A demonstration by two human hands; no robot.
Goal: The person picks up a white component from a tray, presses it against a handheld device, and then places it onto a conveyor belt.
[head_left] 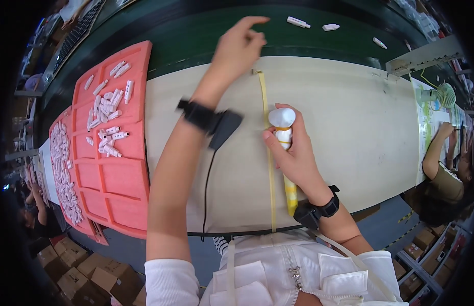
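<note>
My left hand (240, 48) reaches over the dark green belt beyond the table. Its index finger is stretched out, the others are partly bent, and nothing shows in it. To the right of it, small white oblong plastic pieces (298, 22) lie apart on the belt. Over the middle of the table, my right hand (297, 148) is closed round a white round-headed stick (282, 118) with an orange band below its head. The stick's lower part is yellow and white and points toward my body. Both my wrists wear black strapped devices.
A pink compartmented foam tray (112, 176) at the left holds many similar white pieces. Yellow tape (272, 191) runs down the pale table (359, 132). A metal bracket (426, 57) and a green fan (445, 95) stand at the right. Other people sit on both sides.
</note>
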